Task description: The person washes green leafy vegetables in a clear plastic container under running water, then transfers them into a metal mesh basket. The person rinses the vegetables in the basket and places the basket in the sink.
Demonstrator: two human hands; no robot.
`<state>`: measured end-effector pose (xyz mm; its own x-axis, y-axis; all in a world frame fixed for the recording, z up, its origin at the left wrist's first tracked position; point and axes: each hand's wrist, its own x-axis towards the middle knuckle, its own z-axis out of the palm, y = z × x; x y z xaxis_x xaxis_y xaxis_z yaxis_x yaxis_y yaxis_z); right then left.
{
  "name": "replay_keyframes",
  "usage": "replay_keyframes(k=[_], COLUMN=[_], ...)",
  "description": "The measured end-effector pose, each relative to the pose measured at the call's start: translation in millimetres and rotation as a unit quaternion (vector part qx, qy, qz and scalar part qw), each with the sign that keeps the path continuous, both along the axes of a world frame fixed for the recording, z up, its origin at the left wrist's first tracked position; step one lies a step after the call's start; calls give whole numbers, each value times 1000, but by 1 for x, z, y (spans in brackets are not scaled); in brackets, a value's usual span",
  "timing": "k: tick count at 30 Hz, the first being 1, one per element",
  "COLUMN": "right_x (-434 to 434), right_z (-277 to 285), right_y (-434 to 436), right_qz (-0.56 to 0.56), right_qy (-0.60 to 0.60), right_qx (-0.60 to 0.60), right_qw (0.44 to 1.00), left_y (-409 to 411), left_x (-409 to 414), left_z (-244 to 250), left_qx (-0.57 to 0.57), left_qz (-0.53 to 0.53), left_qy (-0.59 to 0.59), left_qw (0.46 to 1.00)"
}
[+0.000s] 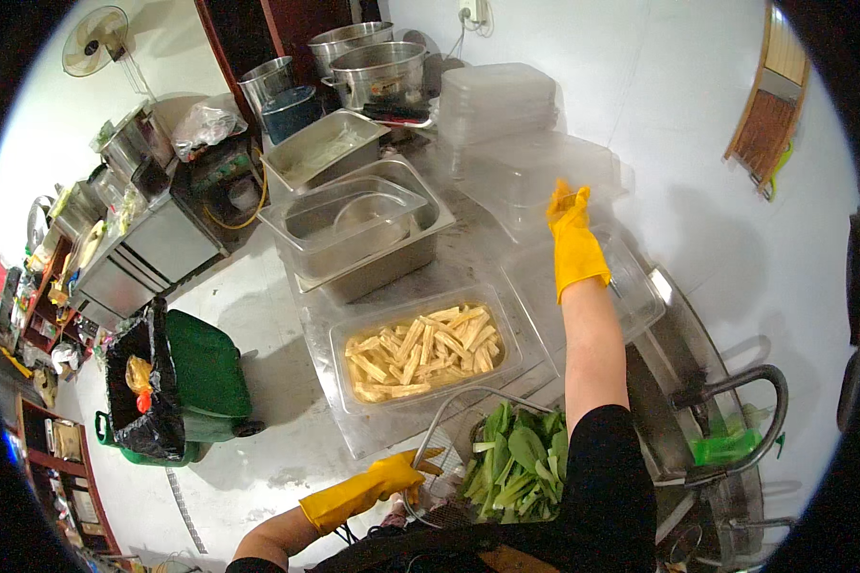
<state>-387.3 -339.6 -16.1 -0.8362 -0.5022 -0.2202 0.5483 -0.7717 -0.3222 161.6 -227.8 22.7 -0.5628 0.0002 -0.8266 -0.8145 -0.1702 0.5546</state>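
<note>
Both hands wear yellow rubber gloves. My right hand (570,204) is stretched forward at a clear plastic tub lid (545,168) or container beside the stacked tubs; its fingertips are blurred, and whether it grips is unclear. My left hand (405,474) is at the rim of a wire mesh basket (433,422), fingers spread over the rim; the hold cannot be made out. Leafy green vegetables (519,458) lie in the basket near my body. Pale yellow sticks, apparently soaked tofu skin (430,347), fill a clear plastic tub (338,358) on the steel table.
Steel pans (373,268) stand on the table's left part, with a clear tub on top. Stacked clear tubs (498,93) stand against the wall, large metal pots (380,71) behind. A sink faucet (777,401) is at right, a green wheeled bin (211,379) on the floor at left.
</note>
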Motion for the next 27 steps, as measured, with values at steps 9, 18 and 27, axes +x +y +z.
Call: replay_keyframes(k=[9,18,27], right_x=[41,290,478], right_z=[33,84,38], right_y=[69,357,581], right_qz=[14,17,-61], right_qy=[317,452,50], right_qx=[666,694,796], right_qw=[675,560,600], left_y=[0,2,66], left_x=[17,-34,-94], left_z=[-73,-20,-24], left_qx=[46,6,64], left_qz=[32,-30,-45], left_qy=[62,33,112], left_qw=[997,999,991])
